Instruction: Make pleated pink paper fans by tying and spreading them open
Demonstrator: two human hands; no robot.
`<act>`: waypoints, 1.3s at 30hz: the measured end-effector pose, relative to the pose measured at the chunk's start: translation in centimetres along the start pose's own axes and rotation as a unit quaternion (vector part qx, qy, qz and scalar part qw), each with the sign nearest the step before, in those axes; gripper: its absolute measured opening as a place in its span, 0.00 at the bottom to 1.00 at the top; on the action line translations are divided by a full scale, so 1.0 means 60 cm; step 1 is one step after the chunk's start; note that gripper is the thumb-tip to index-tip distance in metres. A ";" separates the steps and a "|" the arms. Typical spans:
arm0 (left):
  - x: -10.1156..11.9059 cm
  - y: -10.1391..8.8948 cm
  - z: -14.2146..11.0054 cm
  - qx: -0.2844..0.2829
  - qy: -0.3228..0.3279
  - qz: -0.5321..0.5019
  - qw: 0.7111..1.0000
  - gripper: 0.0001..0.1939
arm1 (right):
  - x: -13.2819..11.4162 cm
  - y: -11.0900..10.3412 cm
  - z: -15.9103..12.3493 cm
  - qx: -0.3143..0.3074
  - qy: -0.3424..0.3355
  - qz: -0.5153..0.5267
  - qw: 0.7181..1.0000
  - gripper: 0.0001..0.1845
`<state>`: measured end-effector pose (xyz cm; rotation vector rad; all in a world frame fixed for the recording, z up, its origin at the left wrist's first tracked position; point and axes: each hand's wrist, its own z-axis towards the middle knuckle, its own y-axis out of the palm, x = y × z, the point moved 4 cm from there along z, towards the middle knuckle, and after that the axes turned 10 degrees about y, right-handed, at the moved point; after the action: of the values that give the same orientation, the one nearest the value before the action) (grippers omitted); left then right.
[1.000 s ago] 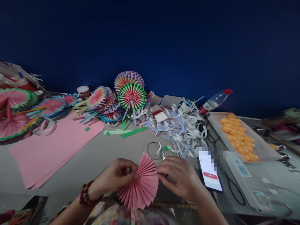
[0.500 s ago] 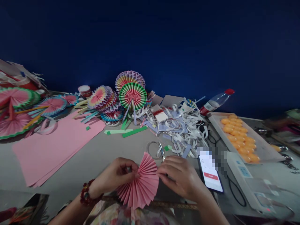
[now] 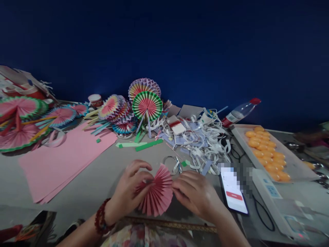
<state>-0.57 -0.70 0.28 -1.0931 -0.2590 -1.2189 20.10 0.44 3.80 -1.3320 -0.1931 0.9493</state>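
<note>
A pink pleated paper fan [image 3: 159, 197] is spread between my hands near the table's front edge. My right hand [image 3: 194, 192] pinches its right edge between thumb and fingertips. On the other side my left hand [image 3: 133, 185] curls round the fan's left part, with the thumb over the folds and the index finger arched above. The fan's left end is partly hidden by that hand. Just behind the fan lie scissors [image 3: 178, 165], next to a ring-shaped item [image 3: 168, 161] I cannot name for certain.
Pink paper sheets [image 3: 64, 161] lie at left. Finished fans [image 3: 147, 106] stand at the back. Paper scraps [image 3: 205, 144] pile up behind my right hand. Rightward are a phone [image 3: 233, 192], a power strip [image 3: 272, 195], a bottle [image 3: 241, 111] and a tray [image 3: 298, 161] of orange pieces.
My left hand has loosened its pinch at the fan's middle and now curls round its left part. The fan's lower left has drawn in and up. My right hand keeps its pinch.
</note>
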 end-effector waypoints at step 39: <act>0.022 0.008 -0.016 0.015 0.099 0.174 0.980 0.09 | -0.032 0.045 0.037 0.024 -0.050 0.036 0.998 0.09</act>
<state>0.02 -2.30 0.45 -0.9366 0.0656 -0.9943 16.23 0.63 2.79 -1.2558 -0.1993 1.0753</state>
